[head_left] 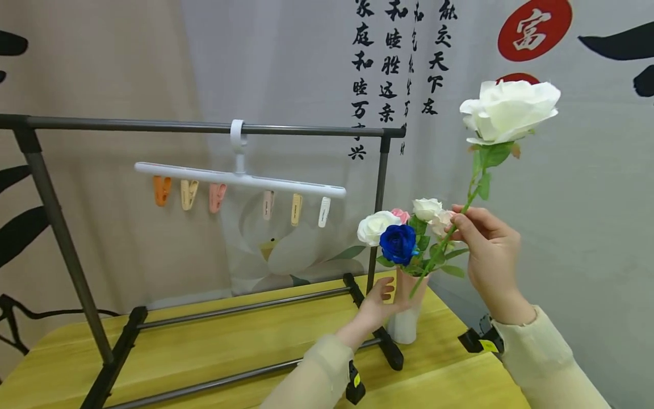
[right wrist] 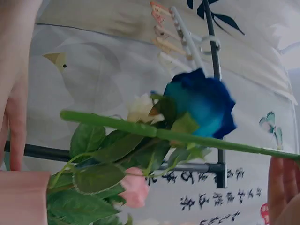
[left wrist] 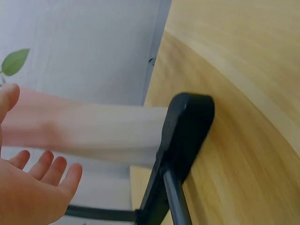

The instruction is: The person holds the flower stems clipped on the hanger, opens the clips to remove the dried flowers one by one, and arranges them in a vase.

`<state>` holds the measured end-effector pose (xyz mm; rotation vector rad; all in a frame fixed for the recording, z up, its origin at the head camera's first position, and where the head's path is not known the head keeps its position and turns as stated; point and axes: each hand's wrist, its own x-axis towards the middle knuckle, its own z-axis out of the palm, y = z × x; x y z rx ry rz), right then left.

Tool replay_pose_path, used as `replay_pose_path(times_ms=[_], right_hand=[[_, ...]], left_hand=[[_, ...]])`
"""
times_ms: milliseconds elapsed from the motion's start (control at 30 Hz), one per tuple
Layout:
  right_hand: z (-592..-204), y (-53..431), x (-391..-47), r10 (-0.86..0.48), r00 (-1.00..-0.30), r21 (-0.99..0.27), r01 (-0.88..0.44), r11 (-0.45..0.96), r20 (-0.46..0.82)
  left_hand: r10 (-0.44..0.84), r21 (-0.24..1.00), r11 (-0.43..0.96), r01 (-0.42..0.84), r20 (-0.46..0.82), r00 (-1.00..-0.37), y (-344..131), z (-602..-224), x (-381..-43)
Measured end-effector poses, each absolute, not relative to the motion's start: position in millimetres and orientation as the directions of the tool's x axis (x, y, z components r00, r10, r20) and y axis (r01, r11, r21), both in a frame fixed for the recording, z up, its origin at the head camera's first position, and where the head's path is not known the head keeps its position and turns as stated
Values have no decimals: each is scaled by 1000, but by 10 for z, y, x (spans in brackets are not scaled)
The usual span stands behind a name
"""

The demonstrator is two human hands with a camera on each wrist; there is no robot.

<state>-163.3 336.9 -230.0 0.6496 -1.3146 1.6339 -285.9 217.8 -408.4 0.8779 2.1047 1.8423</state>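
Note:
My right hand (head_left: 493, 255) pinches the green stem of a large white artificial rose (head_left: 511, 113) between thumb and fingers. The bloom stands up high, and the stem slants down across the bouquet, its lower end overlapping the vase's mouth in the head view. In the right wrist view the bare stem (right wrist: 154, 133) crosses in front of a blue rose (right wrist: 201, 103). My left hand (head_left: 375, 307) is beside the pink-and-white vase (head_left: 406, 326), thumb and relaxed fingers spread on either side of it. White, pink and blue roses (head_left: 398, 244) with leaves fill the vase.
A dark metal rack (head_left: 306, 129) stands on the wooden table (head_left: 230, 335), its right foot (head_left: 390, 349) close to the vase. From its top bar hangs a white hanger (head_left: 240, 177) with several coloured clips (head_left: 217, 197). A printed curtain (head_left: 306, 68) hangs behind.

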Motion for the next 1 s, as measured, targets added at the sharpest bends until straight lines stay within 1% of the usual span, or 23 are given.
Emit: replay_pose_path(times_ms=[67, 233, 400, 533, 700, 833, 1000], right_hand=[[-2296, 3390, -1696, 337, -442, -476, -879, 20, 831], [-2304, 3451, -1821, 388, -459, -509, -861, 29, 799], [-2336, 3498, -1884, 420, -473, -536, -843, 39, 775], [-2381, 3528, -1905, 426, -473, -529, -848, 16, 771], [-2439, 3531, -1949, 444, -474, -526, -851, -7, 761], [-2463, 3514, -2003, 450, -483, -543, -840, 5, 751], [-2461, 3511, -2071, 426, -465, -511, -860, -7, 776]], left_hand=[[543, 951, 56, 304, 227, -808, 2247, -4081, -2856], [510, 955, 38, 293, 233, -828, 2372, -4086, -2877], [522, 959, 43, 279, 217, -825, 2474, -4117, -2888], [516, 949, 94, 301, 212, -830, 2565, -4167, -2887], [492, 935, 118, 334, 237, -838, 2657, -4245, -2912], [466, 906, 198, 373, 247, -849, 2677, -4294, -2941], [451, 864, 276, 422, 271, -850, 2676, -4302, -2936]])
